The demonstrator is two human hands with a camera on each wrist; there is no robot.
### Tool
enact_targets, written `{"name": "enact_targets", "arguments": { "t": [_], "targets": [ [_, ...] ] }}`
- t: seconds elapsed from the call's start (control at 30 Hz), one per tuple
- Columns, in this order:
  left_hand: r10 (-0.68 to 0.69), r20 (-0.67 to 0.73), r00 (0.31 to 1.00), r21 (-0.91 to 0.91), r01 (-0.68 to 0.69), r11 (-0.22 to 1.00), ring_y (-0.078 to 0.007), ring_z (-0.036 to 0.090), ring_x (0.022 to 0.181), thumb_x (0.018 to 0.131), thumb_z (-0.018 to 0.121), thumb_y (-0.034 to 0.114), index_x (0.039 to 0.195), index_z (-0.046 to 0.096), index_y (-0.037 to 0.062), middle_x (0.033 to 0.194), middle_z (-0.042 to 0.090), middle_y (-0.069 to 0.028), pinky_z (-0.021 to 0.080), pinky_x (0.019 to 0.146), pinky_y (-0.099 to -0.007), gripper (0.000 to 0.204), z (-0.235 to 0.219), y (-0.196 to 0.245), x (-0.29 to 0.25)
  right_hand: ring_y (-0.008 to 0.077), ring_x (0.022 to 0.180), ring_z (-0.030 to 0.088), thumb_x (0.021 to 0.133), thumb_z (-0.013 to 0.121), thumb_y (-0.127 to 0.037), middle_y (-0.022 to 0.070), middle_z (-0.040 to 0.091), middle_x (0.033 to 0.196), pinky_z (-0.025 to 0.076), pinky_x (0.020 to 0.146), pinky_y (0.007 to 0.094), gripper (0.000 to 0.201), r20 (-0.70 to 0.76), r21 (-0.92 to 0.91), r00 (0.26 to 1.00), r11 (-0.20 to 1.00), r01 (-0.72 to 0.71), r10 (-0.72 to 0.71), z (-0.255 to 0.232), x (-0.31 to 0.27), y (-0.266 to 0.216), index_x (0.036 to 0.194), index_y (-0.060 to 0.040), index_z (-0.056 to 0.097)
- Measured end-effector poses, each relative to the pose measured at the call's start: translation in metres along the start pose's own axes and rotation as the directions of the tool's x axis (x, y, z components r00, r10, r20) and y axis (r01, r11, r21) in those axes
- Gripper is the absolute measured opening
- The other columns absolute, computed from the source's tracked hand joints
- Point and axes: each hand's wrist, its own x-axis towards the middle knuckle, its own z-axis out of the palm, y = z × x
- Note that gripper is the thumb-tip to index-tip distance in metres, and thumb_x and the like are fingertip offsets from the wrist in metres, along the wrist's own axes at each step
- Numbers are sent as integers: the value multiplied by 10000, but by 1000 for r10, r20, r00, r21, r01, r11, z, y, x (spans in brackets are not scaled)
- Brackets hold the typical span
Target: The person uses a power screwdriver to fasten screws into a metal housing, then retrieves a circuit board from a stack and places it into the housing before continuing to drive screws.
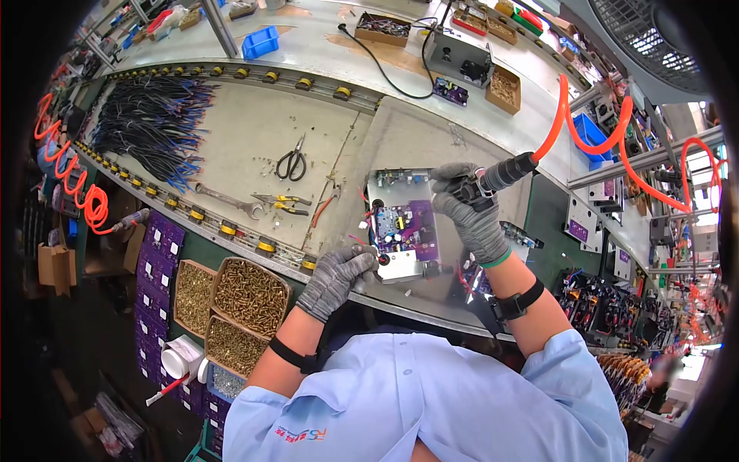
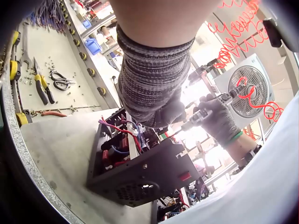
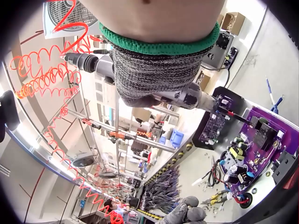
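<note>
My right hand (image 1: 473, 215), in a grey knitted glove with a green cuff, grips an air screwdriver (image 3: 180, 95) fed by an orange coiled hose. The bit points down at the far end of an open metal case (image 1: 400, 268), over a small circuit board (image 3: 217, 116). Inside the case lies a purple circuit board (image 1: 412, 227) with capacitors and other parts. My gloved left hand (image 1: 339, 279) is at the near left corner of the case, its fingers bent beside a round black grommet (image 1: 382, 260). I cannot tell whether those fingers hold anything.
Left on the bench are black-handled pliers (image 1: 292, 164), yellow-handled pliers (image 1: 285, 202), a wrench (image 1: 231, 202) and a cable bundle (image 1: 146, 123). Boxes of brass screws (image 1: 250, 296) stand at the near left. A fan (image 1: 647, 38) hangs at upper right.
</note>
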Motion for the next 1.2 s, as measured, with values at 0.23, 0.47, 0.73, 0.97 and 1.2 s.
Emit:
{"name": "enact_targets", "arguments": {
  "t": [0.23, 0.47, 0.73, 0.97, 1.2],
  "targets": [
    [27, 79, 997, 3, -27, 1000, -108, 640, 627, 974, 665, 162, 1105, 668, -30, 852, 701, -77, 501, 505, -213, 232, 13, 5, 16, 159, 1054, 659, 835, 718, 59, 99, 678, 1167, 560, 920, 315, 402, -20, 25, 1000, 999, 21, -20, 2, -4, -26, 1211, -35, 611],
    [8, 170, 985, -369, 56, 928, -141, 652, 593, 987, 669, 274, 962, 668, 27, 773, 678, -65, 454, 398, -228, 248, 27, 2, 35, 212, 1041, 683, 842, 755, 19, 156, 655, 1181, 622, 903, 419, 429, -29, 418, 998, 906, 68, -61, 18, -54, -100, 1222, -3, 557],
    [2, 223, 975, -432, 97, 897, -148, 638, 567, 1003, 644, 270, 1009, 643, 43, 769, 671, -59, 439, 382, -231, 227, 36, 5, 36, 222, 1072, 673, 847, 749, 24, 152, 639, 1198, 608, 900, 427, 435, -30, 408, 995, 908, 99, -95, 12, -60, -90, 1228, -21, 545],
    [-81, 333, 940, -405, 220, 887, -88, 563, 471, 1004, 648, 311, 956, 643, 90, 687, 644, -4, 374, 334, -220, 226, 56, 14, 45, 249, 1105, 650, 809, 798, -2, 114, 621, 1206, 582, 944, 469, 462, -75, 420, 996, 904, 78, -50, 3, -66, -99, 1200, -84, 567],
    [-254, 89, 963, -178, 266, 947, -69, 549, 513, 975, 660, 437, 994, 642, 102, 726, 647, 17, 421, 390, -225, 337, 65, 17, 65, 226, 1003, 687, 831, 767, 22, 136, 661, 1117, 617, 862, 420, 432, -147, 381, 988, 919, 105, -51, -19, -56, -80, 1217, -26, 579]
  ]
}}
